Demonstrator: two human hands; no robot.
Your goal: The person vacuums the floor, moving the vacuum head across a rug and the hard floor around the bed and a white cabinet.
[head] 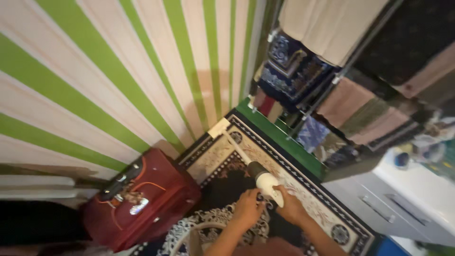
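A cordless stick vacuum (264,179) with a white body and a pale tube lies low over a dark patterned carpet (313,199). Its flat white floor head (219,128) sits at the carpet's far corner, by the striped wall. My right hand (290,207) is wrapped around the vacuum's white handle end. My left hand (247,207) rests against the underside of the same handle, fingers curled on it. Both forearms come in from the bottom edge.
A dark red suitcase (142,201) stands left of the carpet against the green-and-cream striped wall (118,71). An open rack of folded clothes (341,95) rises at the right. A grey drawer unit (393,208) stands at the lower right. A pale hoop (189,234) lies near my arms.
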